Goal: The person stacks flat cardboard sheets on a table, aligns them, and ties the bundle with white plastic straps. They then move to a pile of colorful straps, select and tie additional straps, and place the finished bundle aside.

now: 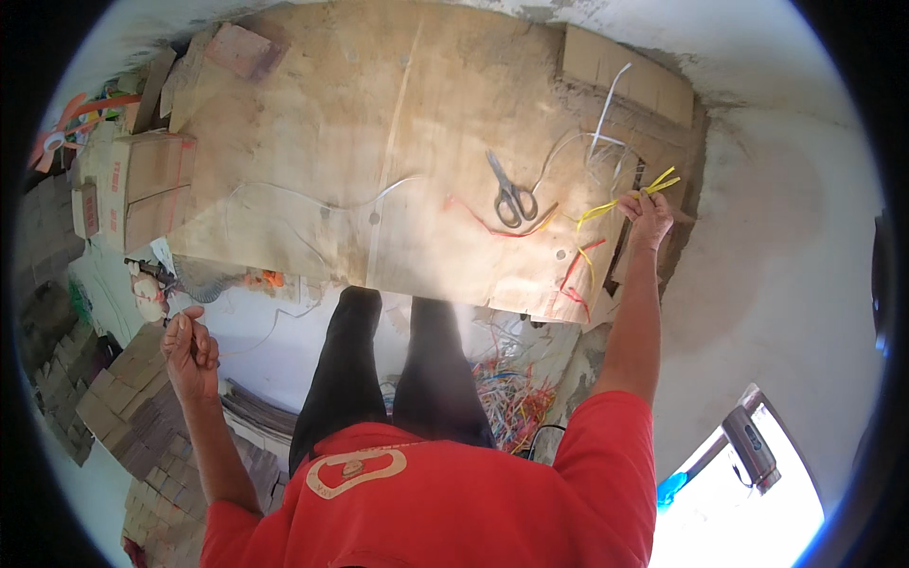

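My right hand (649,220) is closed on several yellow plastic strips (600,210) at the right side of the cardboard-covered table. Off the table's left front corner, my left hand (192,355) is raised with curled fingers. A thin pale strand (260,343) runs from it toward the table edge. Black-handled scissors (512,197) lie on the cardboard, left of my right hand. Beside them is a red and yellow strip (492,227). More red strips (572,277) rest near the front edge. A long white strip (331,204) curves across the middle.
The table's cardboard cover (312,104) reaches the back wall. A carton (151,189) stands at the left edge, near an orange fan (59,133). Stacked flat cardboard (142,398) fills the lower left. Tangled coloured strips (516,402) lie on the floor. A bare wall (757,246) bounds the right.
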`<move>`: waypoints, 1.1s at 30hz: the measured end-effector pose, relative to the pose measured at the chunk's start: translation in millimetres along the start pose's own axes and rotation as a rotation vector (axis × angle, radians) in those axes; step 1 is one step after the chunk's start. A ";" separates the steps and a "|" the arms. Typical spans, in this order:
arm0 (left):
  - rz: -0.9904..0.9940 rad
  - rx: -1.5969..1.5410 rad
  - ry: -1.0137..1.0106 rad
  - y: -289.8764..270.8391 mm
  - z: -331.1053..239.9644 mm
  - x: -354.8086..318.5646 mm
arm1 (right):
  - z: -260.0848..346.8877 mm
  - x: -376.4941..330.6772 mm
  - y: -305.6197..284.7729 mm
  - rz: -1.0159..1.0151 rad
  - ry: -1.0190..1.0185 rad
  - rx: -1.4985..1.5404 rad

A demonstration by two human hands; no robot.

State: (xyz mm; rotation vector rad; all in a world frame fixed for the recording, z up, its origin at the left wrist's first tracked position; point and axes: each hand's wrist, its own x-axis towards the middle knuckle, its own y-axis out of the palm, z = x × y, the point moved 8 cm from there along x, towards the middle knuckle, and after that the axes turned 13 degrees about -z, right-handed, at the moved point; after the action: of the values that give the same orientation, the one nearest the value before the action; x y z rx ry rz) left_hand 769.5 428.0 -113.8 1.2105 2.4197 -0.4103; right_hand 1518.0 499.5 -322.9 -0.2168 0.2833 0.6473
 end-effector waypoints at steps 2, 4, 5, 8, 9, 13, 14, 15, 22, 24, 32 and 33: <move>-0.024 -0.051 0.025 -14.0 -11.6 -9.4 | 32.1 -5.5 -2.7 0.007 0.017 0.045; -0.028 -0.109 0.055 -27.7 -19.3 -18.2 | 65.7 -8.0 -3.8 0.015 -0.042 -0.014; -0.018 -0.136 0.071 -35.4 -23.5 -23.7 | 82.8 -11.2 -4.9 0.017 -0.072 -0.044; -0.049 -0.180 0.121 -53.6 -32.1 -38.6 | 127.2 -25.1 -3.0 0.004 -0.086 -0.053; -0.067 -0.187 0.134 -60.1 -33.8 -42.3 | 139.3 -30.5 -3.0 -0.005 -0.087 -0.071; -0.033 -0.299 0.119 -81.4 -31.7 -48.8 | 179.8 -39.0 -8.5 0.027 -0.090 -0.029; -0.030 -0.314 0.116 -85.1 -32.5 -49.5 | 189.9 -40.3 -10.9 0.024 -0.082 -0.020; -0.028 -0.326 0.116 -91.2 -33.5 -49.9 | 196.4 -44.9 -12.1 0.022 -0.071 -0.009; -0.104 -0.401 0.135 -144.6 -30.0 -53.1 | 231.4 -80.6 -18.6 -0.021 -0.108 -0.024; -0.108 -0.420 0.133 -155.1 -30.1 -55.8 | 234.5 -84.0 -22.8 -0.039 -0.123 0.018; -0.120 -0.485 0.138 -179.5 -20.0 -63.9 | 244.8 -81.0 -34.3 -0.020 -0.105 0.003; -0.124 -0.482 0.136 -179.3 -19.8 -65.4 | 246.2 -80.8 -33.7 -0.004 -0.087 0.004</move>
State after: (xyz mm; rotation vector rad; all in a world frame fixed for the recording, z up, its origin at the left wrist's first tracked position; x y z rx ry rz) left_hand 655.6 287.0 -51.0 0.9016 2.5102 0.2242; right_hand 1524.4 498.2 -61.7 -0.1848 0.2007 0.6504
